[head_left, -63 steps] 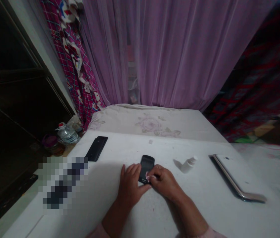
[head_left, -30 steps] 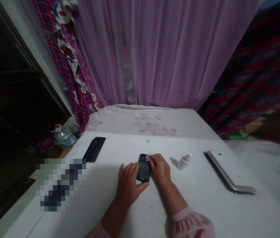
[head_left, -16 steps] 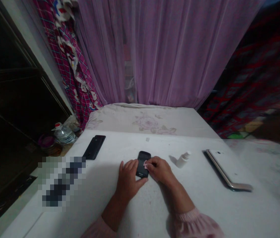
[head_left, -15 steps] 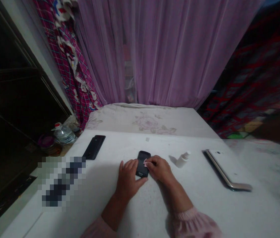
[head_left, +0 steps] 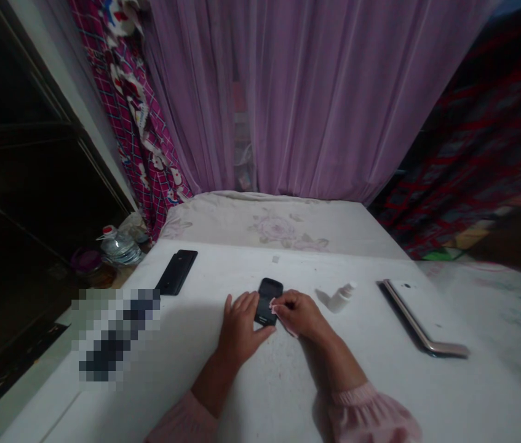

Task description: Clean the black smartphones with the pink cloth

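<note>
A small black smartphone [head_left: 267,289] lies face up on the white cloth in front of me. My left hand [head_left: 240,323] steadies it, with the fingers along its left edge and the thumb at its bottom edge. A small pale pink cloth [head_left: 274,304] is pinched in the closed fingers of my right hand [head_left: 298,312], against the phone's screen. Part of that cloth also shows below the right hand; the rest is hidden. To the right of this hand stands a small white spray bottle [head_left: 342,297].
At the left lie black phones [head_left: 177,272], with a pixelated patch below them. White and gold phones [head_left: 419,311] lie stacked or overlapping at the right. A small pale square [head_left: 275,259] is beyond the smartphone. A water bottle [head_left: 120,246] stands off the left edge, and purple curtains [head_left: 315,98] hang behind.
My right hand has shifted slightly with the pink cloth on the screen, and more of the cloth shows below it. My left hand stays against the smartphone. The view has moved a little.
</note>
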Demonstrator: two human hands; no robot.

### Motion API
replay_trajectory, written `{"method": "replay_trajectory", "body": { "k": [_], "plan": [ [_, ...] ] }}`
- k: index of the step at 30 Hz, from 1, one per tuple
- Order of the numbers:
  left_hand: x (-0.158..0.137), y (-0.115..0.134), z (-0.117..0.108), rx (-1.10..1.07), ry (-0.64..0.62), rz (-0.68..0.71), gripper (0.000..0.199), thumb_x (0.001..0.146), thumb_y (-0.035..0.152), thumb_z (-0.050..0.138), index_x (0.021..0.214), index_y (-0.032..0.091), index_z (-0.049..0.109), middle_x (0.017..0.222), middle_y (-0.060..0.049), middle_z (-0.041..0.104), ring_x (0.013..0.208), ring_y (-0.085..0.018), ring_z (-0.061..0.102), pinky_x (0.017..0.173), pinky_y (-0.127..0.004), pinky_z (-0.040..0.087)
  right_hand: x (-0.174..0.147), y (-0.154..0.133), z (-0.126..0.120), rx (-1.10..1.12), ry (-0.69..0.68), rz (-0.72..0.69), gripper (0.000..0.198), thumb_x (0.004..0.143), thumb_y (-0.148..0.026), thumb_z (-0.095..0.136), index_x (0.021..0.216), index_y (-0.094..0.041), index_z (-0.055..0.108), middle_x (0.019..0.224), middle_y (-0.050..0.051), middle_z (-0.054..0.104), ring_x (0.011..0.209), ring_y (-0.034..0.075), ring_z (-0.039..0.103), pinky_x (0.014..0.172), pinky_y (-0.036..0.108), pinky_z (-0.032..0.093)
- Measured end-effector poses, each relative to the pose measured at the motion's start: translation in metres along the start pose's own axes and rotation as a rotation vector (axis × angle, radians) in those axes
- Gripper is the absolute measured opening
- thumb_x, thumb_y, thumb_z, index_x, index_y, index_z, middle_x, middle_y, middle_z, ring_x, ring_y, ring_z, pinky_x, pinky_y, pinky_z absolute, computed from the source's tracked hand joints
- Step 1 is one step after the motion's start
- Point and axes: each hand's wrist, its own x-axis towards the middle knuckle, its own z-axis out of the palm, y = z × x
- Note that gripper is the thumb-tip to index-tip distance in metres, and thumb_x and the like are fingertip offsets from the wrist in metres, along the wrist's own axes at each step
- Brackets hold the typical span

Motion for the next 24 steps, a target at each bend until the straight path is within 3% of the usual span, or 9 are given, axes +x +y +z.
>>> {"method": "replay_trajectory", "body": {
  "k": [3,6,18,21,24],
  "plan": [
    [0.006,-0.001,0.002,0.003,0.002,0.003,0.063,0.08,0.042,0.068,0.134,0.017,0.048,0.135,-0.016,0.056,0.127,-0.032,0.049,0.11,-0.06,0.024,-0.002,-0.002,0.001,0.005,-0.008,0.017,0.014,0.077,-0.029,0.061,0.078,-0.027,0.075,0.09,0.001,0.073,0.083,0.018,0.067,0.074,0.028,0.049],
    [0.016,-0.001,0.004,0.003,0.002,-0.014,0.062,0.081,0.042,0.067,0.134,0.017,0.048,0.136,-0.016,0.055,0.128,-0.032,0.048,0.11,-0.06,0.023,0.003,-0.005,0.005,-0.07,0.095,0.019,0.017,0.079,-0.029,0.059,0.084,-0.027,0.074,0.093,0.001,0.072,0.086,0.018,0.065,0.078,0.029,0.047],
    [0.042,-0.009,0.004,-0.039,-0.059,-0.02,0.063,0.081,0.045,0.065,0.135,0.018,0.047,0.138,-0.014,0.053,0.133,-0.029,0.043,0.114,-0.055,0.018,0.05,-0.007,0.007,-0.268,0.34,0.154,0.026,0.088,-0.038,0.052,0.096,-0.025,0.073,0.099,0.005,0.066,0.086,0.019,0.062,0.069,0.027,0.043],
    [0.044,-0.01,0.004,-0.034,-0.066,-0.012,0.064,0.081,0.045,0.065,0.136,0.017,0.046,0.138,-0.014,0.053,0.133,-0.029,0.042,0.114,-0.055,0.018,0.046,0.0,0.008,-0.202,0.311,0.079,0.023,0.084,-0.036,0.054,0.091,-0.025,0.073,0.093,0.004,0.067,0.084,0.018,0.062,0.071,0.027,0.045],
    [0.044,-0.01,0.004,-0.035,-0.064,-0.015,0.065,0.08,0.045,0.066,0.135,0.017,0.047,0.139,-0.014,0.053,0.133,-0.03,0.043,0.113,-0.056,0.018,0.03,0.006,0.008,-0.068,0.179,-0.089,0.02,0.081,-0.032,0.056,0.085,-0.023,0.074,0.087,0.003,0.069,0.081,0.017,0.063,0.073,0.027,0.047]
  ]
}}
